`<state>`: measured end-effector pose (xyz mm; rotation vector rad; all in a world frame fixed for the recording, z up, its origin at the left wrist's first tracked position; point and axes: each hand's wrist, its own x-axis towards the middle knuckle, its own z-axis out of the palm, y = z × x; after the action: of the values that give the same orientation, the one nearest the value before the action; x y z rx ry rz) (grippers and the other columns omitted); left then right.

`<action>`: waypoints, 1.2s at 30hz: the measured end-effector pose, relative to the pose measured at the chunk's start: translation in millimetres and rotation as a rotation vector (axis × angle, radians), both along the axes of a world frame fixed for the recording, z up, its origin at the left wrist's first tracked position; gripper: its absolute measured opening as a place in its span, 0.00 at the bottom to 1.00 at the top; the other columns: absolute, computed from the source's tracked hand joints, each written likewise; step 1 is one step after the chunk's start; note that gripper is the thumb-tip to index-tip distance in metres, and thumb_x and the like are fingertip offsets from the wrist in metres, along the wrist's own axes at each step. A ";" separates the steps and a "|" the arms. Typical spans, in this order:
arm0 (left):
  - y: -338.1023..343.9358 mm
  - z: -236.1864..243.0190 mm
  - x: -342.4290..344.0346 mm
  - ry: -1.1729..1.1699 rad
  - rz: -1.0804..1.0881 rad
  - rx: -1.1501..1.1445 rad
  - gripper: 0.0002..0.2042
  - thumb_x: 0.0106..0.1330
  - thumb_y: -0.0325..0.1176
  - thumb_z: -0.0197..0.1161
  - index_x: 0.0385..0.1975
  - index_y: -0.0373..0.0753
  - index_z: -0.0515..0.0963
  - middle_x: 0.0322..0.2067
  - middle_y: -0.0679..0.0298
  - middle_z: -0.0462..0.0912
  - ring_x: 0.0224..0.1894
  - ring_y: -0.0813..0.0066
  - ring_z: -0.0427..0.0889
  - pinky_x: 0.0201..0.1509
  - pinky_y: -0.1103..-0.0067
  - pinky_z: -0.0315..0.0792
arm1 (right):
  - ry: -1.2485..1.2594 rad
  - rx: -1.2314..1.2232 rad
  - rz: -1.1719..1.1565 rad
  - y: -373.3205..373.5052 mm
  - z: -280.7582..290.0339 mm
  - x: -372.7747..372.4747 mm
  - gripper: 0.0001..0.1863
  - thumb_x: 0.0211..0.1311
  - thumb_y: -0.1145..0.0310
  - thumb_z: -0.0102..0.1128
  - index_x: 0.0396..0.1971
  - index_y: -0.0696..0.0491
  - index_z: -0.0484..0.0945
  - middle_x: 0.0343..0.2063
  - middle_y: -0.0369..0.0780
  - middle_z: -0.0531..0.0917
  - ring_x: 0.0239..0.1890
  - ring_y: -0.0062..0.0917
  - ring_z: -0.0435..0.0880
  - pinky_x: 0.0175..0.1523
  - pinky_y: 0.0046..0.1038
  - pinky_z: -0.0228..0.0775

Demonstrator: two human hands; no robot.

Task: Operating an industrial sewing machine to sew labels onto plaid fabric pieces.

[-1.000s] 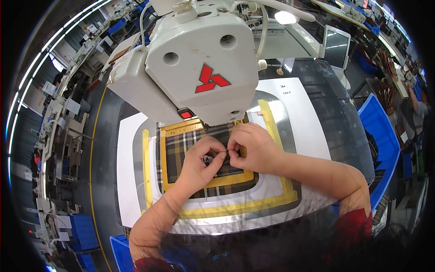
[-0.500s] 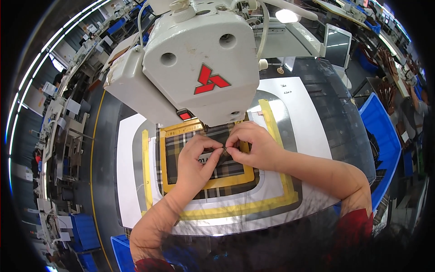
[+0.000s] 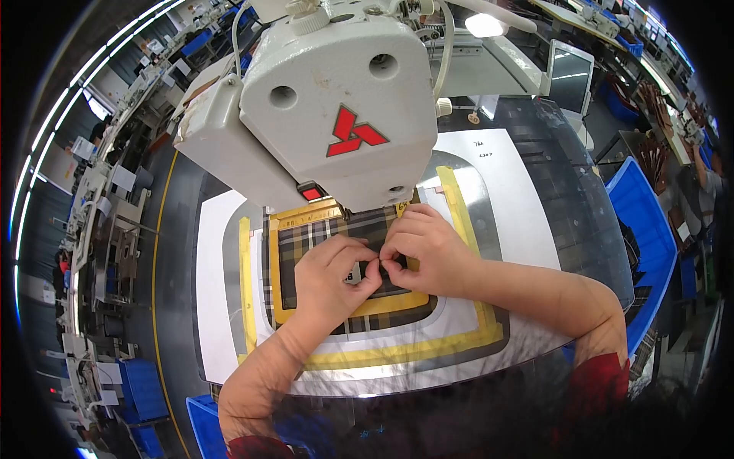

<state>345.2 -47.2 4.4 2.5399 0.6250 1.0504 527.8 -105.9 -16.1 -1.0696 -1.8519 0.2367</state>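
Observation:
My left hand [image 3: 330, 277] and my right hand [image 3: 428, 251] meet above a brown, black and white plaid fabric [image 3: 375, 321]. Thumb and fingers of each are pinched, tips nearly touching. Whatever they grip is too small and hidden to name. A yellow frame [image 3: 277, 279] lies on the fabric around the spot where I work. Partly covered by my left fingers is a small light piece with dark print [image 3: 353, 274]. Right behind my hands looms the white head of a sewing machine [image 3: 306, 99] with a red emblem, its underside hiding the frame's far edge.
Yellow tape [image 3: 397, 352] borders a clear template with white sheets [image 3: 527, 222] on the dark table. Blue bins [image 3: 646, 222] stand at the right and lower left. A screen [image 3: 569, 76] sits at the back right. Rows of workstations [image 3: 99, 206] line the left.
Both hands remain close together, with the pinched fingertips slightly lower. My left hand has turned a little, and its fingers cover more of the light printed piece.

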 end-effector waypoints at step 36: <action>1.5 0.4 -5.9 -0.006 -0.082 -0.564 0.04 0.53 0.24 0.65 0.28 0.35 0.77 0.28 0.63 0.80 0.32 0.73 0.80 0.39 0.81 0.72 | 0.132 -0.133 0.011 1.3 -0.2 -0.1 0.07 0.43 0.76 0.64 0.23 0.53 0.74 0.26 0.36 0.77 0.33 0.30 0.77 0.55 0.33 0.64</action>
<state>339.3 -45.7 4.8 2.0496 0.6927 0.7233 527.7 -104.6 -16.4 -1.1071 -1.7428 0.4320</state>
